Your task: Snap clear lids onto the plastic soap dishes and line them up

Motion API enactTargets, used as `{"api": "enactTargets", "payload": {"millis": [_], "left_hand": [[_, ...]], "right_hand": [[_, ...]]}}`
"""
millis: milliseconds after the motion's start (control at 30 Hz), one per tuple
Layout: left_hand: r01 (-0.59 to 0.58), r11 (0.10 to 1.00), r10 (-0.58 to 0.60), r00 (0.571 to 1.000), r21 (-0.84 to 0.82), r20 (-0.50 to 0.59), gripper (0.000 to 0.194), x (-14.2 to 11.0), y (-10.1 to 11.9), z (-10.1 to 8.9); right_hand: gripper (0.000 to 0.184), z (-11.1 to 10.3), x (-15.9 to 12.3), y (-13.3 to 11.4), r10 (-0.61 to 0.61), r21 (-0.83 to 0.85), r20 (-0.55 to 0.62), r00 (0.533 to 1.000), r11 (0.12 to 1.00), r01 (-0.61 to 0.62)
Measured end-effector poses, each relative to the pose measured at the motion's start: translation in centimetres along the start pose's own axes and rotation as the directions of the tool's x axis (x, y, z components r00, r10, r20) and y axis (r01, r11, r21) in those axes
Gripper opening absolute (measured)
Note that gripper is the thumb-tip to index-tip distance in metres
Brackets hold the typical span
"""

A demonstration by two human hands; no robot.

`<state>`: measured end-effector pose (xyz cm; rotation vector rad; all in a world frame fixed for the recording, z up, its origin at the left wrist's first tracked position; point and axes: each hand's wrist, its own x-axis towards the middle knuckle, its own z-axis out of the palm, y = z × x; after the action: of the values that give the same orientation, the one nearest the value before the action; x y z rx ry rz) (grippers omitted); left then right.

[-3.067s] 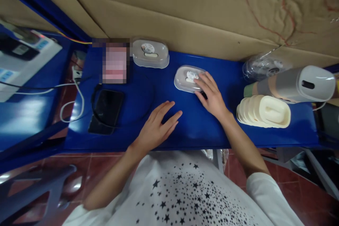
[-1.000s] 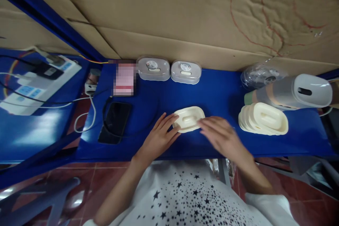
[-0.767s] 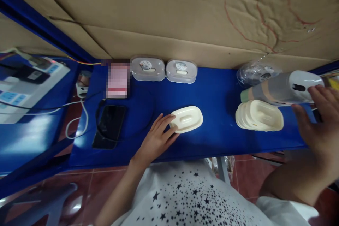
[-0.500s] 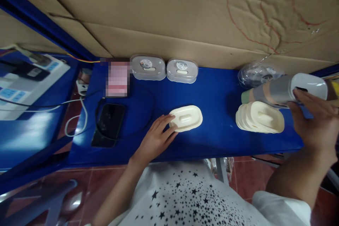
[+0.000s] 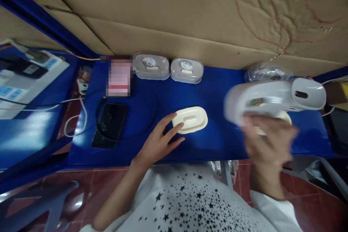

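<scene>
My left hand (image 5: 163,136) lies with fingers apart at the left end of a cream oval plastic piece (image 5: 194,120), its fingertips touching the rim. This piece rests on the blue table and has a raised oblong part in its middle. Smeared by motion, my right hand (image 5: 268,134) grips the near edge of a pale oval cover (image 5: 236,103) with an oblong slot. Behind the hand is a row of nested slotted covers (image 5: 312,94). A stack of cream pieces (image 5: 285,116) shows only in part past the hand.
Two clear-lidded oval boxes (image 5: 152,67) stand at the back edge. Left of my left hand are a dark phone (image 5: 110,125), a cable and a pixelated pink object (image 5: 119,79). Clear plastic packaging (image 5: 268,72) lies at the back right. Brown cardboard (image 5: 163,14) walls the back.
My right hand has moved left from the row of nested covers, carrying one pale cover. My left hand has stayed at the cream piece, its fingers a little more spread.
</scene>
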<state>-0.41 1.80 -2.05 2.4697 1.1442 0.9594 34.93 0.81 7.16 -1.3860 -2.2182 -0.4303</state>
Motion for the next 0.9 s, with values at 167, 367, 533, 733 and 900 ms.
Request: {"api": "enactTargets", "payload": {"millis": [167, 367, 533, 733, 900], "left_hand": [[-0.012, 1.0, 0.011, 0.998, -0.018, -0.055, 0.078, -0.5, -0.2, 0.2], [-0.026, 1.0, 0.026, 1.0, 0.003, -0.015, 0.06, -0.5, -0.4, 0.2], [-0.038, 0.999, 0.038, 0.999, -0.002, 0.002, 0.041, -0.1, -0.2, 0.1], [-0.057, 0.998, 0.055, 0.997, 0.024, 0.059, 0.022, 0.0, -0.3, 0.2], [-0.056, 0.998, 0.055, 0.995, 0.01, 0.082, 0.025, 0.0, -0.2, 0.2]], "right_hand": [[0.059, 6.6, 2.2, -9.0, -0.239, 0.28, 0.158, 0.958, 0.941, 0.188], [0.034, 8.5, 1.7, -10.4, -0.283, 0.302, 0.219, 0.934, 0.93, 0.211], [0.038, 7.4, 1.5, -9.0, -0.358, 0.36, 0.28, 0.891, 0.899, 0.249], [0.052, 8.1, 0.0, -7.6, -0.332, 0.413, 0.346, 0.877, 0.894, 0.176], [0.067, 8.1, -0.4, -7.8, -0.319, 0.443, 0.37, 0.873, 0.886, 0.136]]}}
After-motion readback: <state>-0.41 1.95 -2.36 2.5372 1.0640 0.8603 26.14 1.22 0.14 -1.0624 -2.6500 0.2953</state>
